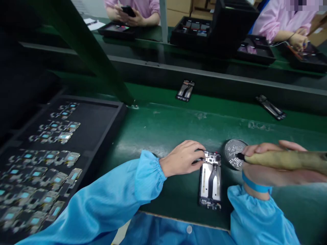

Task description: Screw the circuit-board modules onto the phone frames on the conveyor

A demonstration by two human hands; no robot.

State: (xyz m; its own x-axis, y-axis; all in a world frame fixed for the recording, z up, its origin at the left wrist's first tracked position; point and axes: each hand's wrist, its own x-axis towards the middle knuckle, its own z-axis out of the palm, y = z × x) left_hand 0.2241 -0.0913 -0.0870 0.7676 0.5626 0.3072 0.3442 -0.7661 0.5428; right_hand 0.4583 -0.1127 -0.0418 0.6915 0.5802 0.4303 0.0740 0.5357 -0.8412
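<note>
Three opened phone frames in view; the nearest, the working phone (pixel 211 185), lies flat on the green table (pixel 153 119), a little in from your near table edge (pixel 184 220), its board end away from you. Your left hand (pixel 182 158) is loosely bent, small gaps between the fingers, fingertips at the phone's upper left edge by the board (pixel 211 158). Your right hand (pixel 258 172), blurred, holds a tan-handled tool (pixel 283 160) lying crosswise, black tip over the right side of a round silver dish (pixel 232 153). Narrow strip of table between phone and dish; tighter there than below, where the gap runs down toward your right sleeve (pixel 258 214). Good bare green beyond your left hand, up to the two far phone frames: one (pixel 185 91) roughly ahead, the other (pixel 270 107) farther right and slanted, both short of the long raised ledge (pixel 178 68). On your left, a black tray (pixel 94 119) of small boards (pixel 48 156); its upper right part is bare. Your left sleeve (pixel 107 190) crosses in front of its near right side. Green post (pixel 102 61) slants down close to the tray's far corner. Past the ledge, two people in pink sit by black trays.
</note>
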